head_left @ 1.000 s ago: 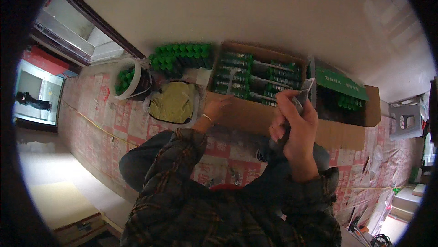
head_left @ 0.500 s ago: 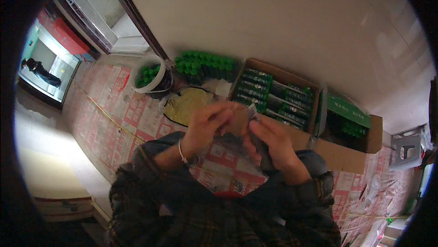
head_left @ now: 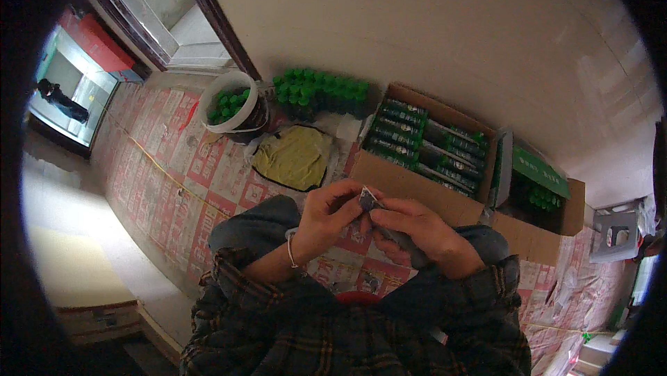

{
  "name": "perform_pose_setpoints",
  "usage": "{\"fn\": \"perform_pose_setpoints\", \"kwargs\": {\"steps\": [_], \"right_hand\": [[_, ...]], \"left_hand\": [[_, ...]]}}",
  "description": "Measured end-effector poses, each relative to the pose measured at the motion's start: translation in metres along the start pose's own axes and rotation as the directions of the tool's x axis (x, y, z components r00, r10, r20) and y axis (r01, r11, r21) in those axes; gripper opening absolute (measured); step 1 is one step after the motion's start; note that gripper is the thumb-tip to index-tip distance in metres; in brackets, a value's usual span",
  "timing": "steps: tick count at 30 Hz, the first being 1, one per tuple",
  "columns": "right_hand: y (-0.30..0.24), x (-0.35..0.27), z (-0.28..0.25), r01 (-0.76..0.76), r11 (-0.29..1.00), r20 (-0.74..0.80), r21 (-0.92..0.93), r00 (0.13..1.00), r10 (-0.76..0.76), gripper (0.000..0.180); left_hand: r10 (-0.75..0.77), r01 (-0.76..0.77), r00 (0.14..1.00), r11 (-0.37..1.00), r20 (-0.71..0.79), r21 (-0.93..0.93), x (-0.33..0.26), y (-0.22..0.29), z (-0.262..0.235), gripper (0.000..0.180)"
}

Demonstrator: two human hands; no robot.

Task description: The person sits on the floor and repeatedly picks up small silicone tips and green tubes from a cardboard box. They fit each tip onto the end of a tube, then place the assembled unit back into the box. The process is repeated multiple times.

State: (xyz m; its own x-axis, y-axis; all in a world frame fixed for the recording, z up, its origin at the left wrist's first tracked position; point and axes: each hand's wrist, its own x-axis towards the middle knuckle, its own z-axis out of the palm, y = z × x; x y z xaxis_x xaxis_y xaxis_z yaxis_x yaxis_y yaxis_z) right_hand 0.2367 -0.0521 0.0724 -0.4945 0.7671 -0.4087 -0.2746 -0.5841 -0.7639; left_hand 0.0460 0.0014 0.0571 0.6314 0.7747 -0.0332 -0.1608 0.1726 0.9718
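My left hand (head_left: 329, 210) and my right hand (head_left: 425, 230) meet in front of my knees. Between their fingertips they pinch the pale-edged corner of a small dark grey packet (head_left: 369, 201). More of something grey shows under the right palm; its full shape is hidden. Both hands are closed, thumbs toward each other. Just beyond them lies the brown flap of an open cardboard box (head_left: 417, 185), which holds rows of dark tubes (head_left: 397, 131) with green ends. A yellow cloth-like piece with a dark edge (head_left: 295, 158) lies on the floor beyond my left hand.
A white-rimmed bucket (head_left: 206, 108) of green-capped items stands by the doorway. Green-capped bottles (head_left: 321, 90) line the wall. Right of the box are a second carton (head_left: 575, 208) and a grey stool (head_left: 615, 235). Far left, a person (head_left: 66, 103) is beyond a bright opening.
My left hand has come in to the packet and now pinches its corner with the right. The view has shifted slightly.
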Motion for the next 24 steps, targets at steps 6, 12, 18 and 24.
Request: {"fn": "perform_pose_setpoints", "kwargs": {"steps": [6,12,18,24], "right_hand": [[-0.003,-0.001,0.004,-0.043,0.999,-0.026,0.022,0.999,0.044,0.028],[-0.005,-0.004,0.004,-0.056,0.998,-0.028,0.005,0.998,0.056,0.029],[-0.005,-0.010,0.004,-0.076,0.996,-0.030,0.055,0.997,0.078,0.030],[-0.006,-0.011,0.005,-0.049,0.997,-0.009,0.061,0.999,0.050,0.031]], "left_hand": [[0.003,-0.003,1.000,1.000,-0.013,0.017,-0.002,0.003,-0.001,0.020],[0.084,-0.083,0.996,0.988,-0.007,0.127,-0.002,0.000,0.000,0.019],[0.056,-0.055,0.998,0.993,-0.005,0.109,-0.003,0.000,0.003,0.019],[0.031,-0.031,1.000,0.999,0.004,0.015,-0.003,0.000,0.004,0.020]]}}
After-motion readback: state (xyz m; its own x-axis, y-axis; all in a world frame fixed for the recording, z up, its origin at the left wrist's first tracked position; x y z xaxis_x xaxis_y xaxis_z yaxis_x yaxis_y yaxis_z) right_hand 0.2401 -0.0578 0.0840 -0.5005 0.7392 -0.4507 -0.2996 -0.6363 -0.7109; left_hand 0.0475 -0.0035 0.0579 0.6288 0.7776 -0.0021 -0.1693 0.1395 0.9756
